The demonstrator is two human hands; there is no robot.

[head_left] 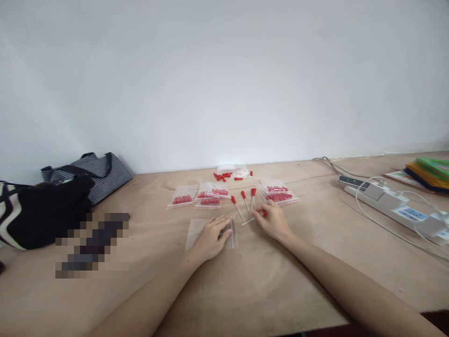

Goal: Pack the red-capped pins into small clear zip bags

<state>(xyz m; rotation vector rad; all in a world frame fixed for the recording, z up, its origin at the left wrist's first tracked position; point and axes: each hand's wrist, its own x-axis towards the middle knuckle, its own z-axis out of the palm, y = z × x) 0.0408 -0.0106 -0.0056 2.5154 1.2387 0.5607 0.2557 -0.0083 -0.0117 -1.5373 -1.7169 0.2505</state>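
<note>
My left hand (213, 238) lies with fingers spread on a clear zip bag (194, 230), near its zip edge. My right hand (272, 220) is closed on a red-topped dropper (249, 221), whose pale tip points left toward the bag. Beyond it, several more droppers (238, 208) with red bulbs lie fanned out on the table. Filled bags of red bulbs (182, 200) rest behind my left hand, and others (278, 196) lie behind my right hand.
Loose red bulbs (220, 177) and clear bags (233, 170) lie near the wall. On the left are a black bag (52, 210), a striped bag (108, 178) and a blurred dark object (94, 243). A power strip (396, 208) with cables and coloured folders (430, 171) occupy the right.
</note>
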